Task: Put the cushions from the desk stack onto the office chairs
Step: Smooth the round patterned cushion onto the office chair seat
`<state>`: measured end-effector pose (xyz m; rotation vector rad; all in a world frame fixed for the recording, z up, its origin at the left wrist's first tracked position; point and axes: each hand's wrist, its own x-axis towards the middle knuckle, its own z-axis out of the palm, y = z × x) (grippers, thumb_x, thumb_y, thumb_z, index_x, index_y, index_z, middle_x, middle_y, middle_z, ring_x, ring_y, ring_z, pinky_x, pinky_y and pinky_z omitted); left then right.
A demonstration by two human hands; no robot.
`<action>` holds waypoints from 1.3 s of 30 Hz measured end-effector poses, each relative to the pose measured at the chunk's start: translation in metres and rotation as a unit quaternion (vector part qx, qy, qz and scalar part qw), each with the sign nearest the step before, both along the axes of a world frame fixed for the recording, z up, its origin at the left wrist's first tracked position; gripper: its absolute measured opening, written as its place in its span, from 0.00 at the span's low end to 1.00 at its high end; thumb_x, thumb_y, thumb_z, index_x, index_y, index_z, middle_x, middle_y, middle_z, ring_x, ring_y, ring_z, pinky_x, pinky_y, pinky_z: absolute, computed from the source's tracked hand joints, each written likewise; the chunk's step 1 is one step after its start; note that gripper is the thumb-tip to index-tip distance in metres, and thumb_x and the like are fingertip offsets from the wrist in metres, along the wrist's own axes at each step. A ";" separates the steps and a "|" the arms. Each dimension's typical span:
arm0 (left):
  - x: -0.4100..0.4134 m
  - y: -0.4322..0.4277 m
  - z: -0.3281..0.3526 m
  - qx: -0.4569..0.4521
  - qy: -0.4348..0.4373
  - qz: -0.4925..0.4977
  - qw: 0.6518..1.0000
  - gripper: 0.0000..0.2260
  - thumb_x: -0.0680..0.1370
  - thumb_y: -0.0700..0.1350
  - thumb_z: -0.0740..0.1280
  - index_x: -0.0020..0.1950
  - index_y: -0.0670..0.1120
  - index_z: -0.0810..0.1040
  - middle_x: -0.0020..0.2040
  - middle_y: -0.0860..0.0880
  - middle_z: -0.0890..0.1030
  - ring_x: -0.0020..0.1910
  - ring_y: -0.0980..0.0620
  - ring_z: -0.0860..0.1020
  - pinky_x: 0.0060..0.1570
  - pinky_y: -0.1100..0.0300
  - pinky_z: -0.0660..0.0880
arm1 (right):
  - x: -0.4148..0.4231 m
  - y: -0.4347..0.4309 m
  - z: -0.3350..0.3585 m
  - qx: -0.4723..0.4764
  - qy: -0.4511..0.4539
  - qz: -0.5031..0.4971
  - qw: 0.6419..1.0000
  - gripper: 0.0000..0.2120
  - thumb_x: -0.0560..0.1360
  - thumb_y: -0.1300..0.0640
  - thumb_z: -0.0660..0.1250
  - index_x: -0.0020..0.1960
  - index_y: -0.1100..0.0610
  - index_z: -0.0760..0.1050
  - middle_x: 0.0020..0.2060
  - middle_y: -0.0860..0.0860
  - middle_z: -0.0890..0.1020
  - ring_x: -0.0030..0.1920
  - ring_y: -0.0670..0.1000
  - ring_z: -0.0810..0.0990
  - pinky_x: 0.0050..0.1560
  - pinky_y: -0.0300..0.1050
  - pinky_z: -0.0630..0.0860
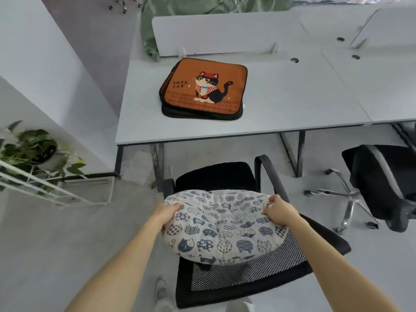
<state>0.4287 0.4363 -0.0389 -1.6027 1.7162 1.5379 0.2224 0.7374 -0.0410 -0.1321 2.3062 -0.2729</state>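
Observation:
I hold a round white cushion (pixel 225 226) printed with blue cats over the seat of a black office chair (pixel 216 176) with a mesh back. My left hand (pixel 166 212) grips the cushion's left edge and my right hand (pixel 279 209) pinches its right edge. On the grey desk (pixel 281 104) beyond the chair lies a stack of flat cushions (pixel 202 91); the top one is orange with a cat picture and the words "CUTE CAT".
A second black office chair (pixel 382 185) with a chrome star base stands to the right, under the desk edge. A white wire rack with a potted plant (pixel 29 149) is at the left. Grey dividers (pixel 225 34) close off the desk's back.

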 end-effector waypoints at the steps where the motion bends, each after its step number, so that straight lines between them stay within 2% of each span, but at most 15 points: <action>1: -0.011 0.009 -0.003 -0.013 -0.008 0.012 1.000 0.27 0.78 0.54 0.70 0.71 0.40 0.71 0.68 0.41 0.76 0.64 0.40 0.76 0.65 0.50 0.72 | -0.010 0.004 -0.013 -0.003 -0.003 0.001 1.000 0.25 0.80 0.45 0.62 0.74 0.49 0.61 0.60 0.57 0.78 0.51 0.55 0.79 0.49 0.50 0.76; 3: -0.024 0.024 -0.010 -0.025 -0.024 0.027 0.999 0.26 0.79 0.52 0.69 0.72 0.40 0.71 0.68 0.41 0.76 0.65 0.41 0.76 0.66 0.52 0.72 | -0.019 0.007 -0.037 -0.011 -0.004 0.010 1.000 0.25 0.81 0.48 0.61 0.76 0.50 0.60 0.67 0.60 0.74 0.63 0.61 0.75 0.62 0.56 0.75; 4: -0.030 0.029 -0.016 -0.035 -0.032 0.034 0.998 0.25 0.79 0.52 0.68 0.72 0.40 0.72 0.68 0.41 0.76 0.64 0.41 0.76 0.65 0.52 0.72 | -0.022 0.008 -0.046 -0.015 -0.003 0.013 1.000 0.24 0.81 0.52 0.61 0.75 0.52 0.62 0.67 0.61 0.74 0.65 0.62 0.74 0.64 0.56 0.73; 6: -0.040 0.034 -0.033 -0.057 -0.058 0.062 0.995 0.24 0.79 0.52 0.68 0.71 0.41 0.73 0.65 0.42 0.78 0.62 0.41 0.77 0.63 0.51 0.73 | -0.034 0.007 -0.062 -0.015 0.000 0.019 1.000 0.22 0.81 0.56 0.61 0.74 0.55 0.65 0.65 0.61 0.75 0.64 0.63 0.76 0.63 0.55 0.73; 11: -0.058 0.033 -0.076 -0.127 -0.084 0.118 0.981 0.22 0.76 0.53 0.66 0.65 0.41 0.74 0.58 0.42 0.81 0.54 0.41 0.79 0.58 0.46 0.77 | -0.060 -0.015 -0.094 -0.079 0.004 0.023 0.997 0.25 0.82 0.58 0.57 0.78 0.50 0.59 0.72 0.60 0.67 0.63 0.63 0.75 0.63 0.56 0.73; 14: -0.071 0.041 -0.100 -0.174 -0.055 0.163 0.970 0.21 0.79 0.53 0.66 0.67 0.43 0.72 0.60 0.42 0.80 0.57 0.40 0.79 0.60 0.45 0.76 | -0.066 -0.024 -0.119 -0.141 0.070 -0.015 0.987 0.29 0.81 0.59 0.57 0.79 0.46 0.53 0.71 0.58 0.68 0.62 0.62 0.75 0.60 0.59 0.75; 17: -0.080 0.039 -0.144 -0.194 -0.051 0.195 0.960 0.22 0.81 0.55 0.64 0.71 0.45 0.68 0.63 0.42 0.79 0.60 0.37 0.78 0.61 0.44 0.75 | -0.071 -0.032 -0.154 -0.168 0.129 -0.077 0.974 0.32 0.82 0.58 0.60 0.81 0.46 0.49 0.76 0.53 0.66 0.70 0.59 0.72 0.64 0.63 0.75; 19: -0.084 0.036 -0.170 -0.200 -0.044 0.195 0.959 0.23 0.81 0.57 0.61 0.71 0.46 0.66 0.64 0.41 0.78 0.60 0.37 0.77 0.60 0.42 0.75 | -0.075 -0.039 -0.172 -0.179 0.138 -0.128 0.966 0.34 0.82 0.58 0.62 0.81 0.47 0.47 0.76 0.52 0.67 0.72 0.58 0.71 0.67 0.60 0.74; 22: -0.079 0.038 -0.223 -0.173 -0.080 0.170 0.967 0.21 0.83 0.55 0.59 0.70 0.44 0.65 0.63 0.40 0.78 0.60 0.36 0.77 0.58 0.44 0.75 | -0.079 -0.047 -0.221 -0.142 0.097 -0.179 0.969 0.33 0.82 0.61 0.61 0.81 0.49 0.48 0.70 0.56 0.75 0.64 0.61 0.77 0.60 0.58 0.77; 24: -0.067 0.045 -0.257 -0.129 -0.138 0.143 0.972 0.19 0.84 0.52 0.59 0.69 0.41 0.66 0.63 0.38 0.77 0.59 0.36 0.76 0.53 0.46 0.75 | -0.077 -0.046 -0.255 -0.092 0.057 -0.210 0.972 0.31 0.81 0.64 0.61 0.79 0.49 0.53 0.65 0.57 0.78 0.58 0.61 0.79 0.58 0.58 0.78; 26: -0.058 0.052 -0.282 -0.113 -0.179 0.132 0.968 0.17 0.83 0.50 0.60 0.68 0.40 0.65 0.64 0.37 0.75 0.55 0.37 0.78 0.44 0.48 0.76 | -0.072 -0.039 -0.278 -0.058 0.035 -0.222 0.973 0.32 0.79 0.66 0.61 0.78 0.51 0.54 0.66 0.59 0.76 0.62 0.64 0.77 0.63 0.62 0.76; 28: -0.059 0.053 -0.298 -0.113 -0.185 0.134 0.967 0.17 0.83 0.46 0.61 0.68 0.40 0.63 0.63 0.38 0.75 0.45 0.42 0.78 0.34 0.52 0.74 | -0.070 -0.035 -0.295 -0.036 0.045 -0.213 0.975 0.32 0.78 0.66 0.62 0.79 0.55 0.54 0.71 0.59 0.68 0.70 0.66 0.69 0.70 0.65 0.69; 30: -0.066 0.050 -0.305 -0.111 -0.193 0.127 0.966 0.17 0.83 0.44 0.61 0.67 0.39 0.62 0.61 0.39 0.76 0.40 0.45 0.75 0.32 0.55 0.69 | -0.070 -0.036 -0.302 -0.002 0.057 -0.208 0.976 0.33 0.76 0.63 0.62 0.78 0.55 0.54 0.74 0.59 0.62 0.73 0.67 0.62 0.72 0.66 0.65; 34: -0.071 0.040 -0.304 -0.112 -0.202 0.101 0.968 0.17 0.82 0.42 0.60 0.69 0.39 0.62 0.62 0.38 0.77 0.55 0.37 0.78 0.42 0.51 0.70 | -0.062 -0.027 -0.307 0.008 0.037 -0.214 0.976 0.25 0.79 0.56 0.58 0.74 0.52 0.55 0.70 0.60 0.64 0.66 0.70 0.69 0.65 0.69 0.70; 39: -0.075 0.028 -0.296 -0.104 -0.194 0.084 0.972 0.19 0.80 0.43 0.61 0.69 0.40 0.63 0.65 0.38 0.76 0.59 0.36 0.77 0.47 0.49 0.71 | -0.047 -0.023 -0.302 -0.014 0.052 -0.252 0.966 0.20 0.81 0.57 0.57 0.71 0.54 0.57 0.68 0.59 0.66 0.62 0.68 0.73 0.59 0.66 0.74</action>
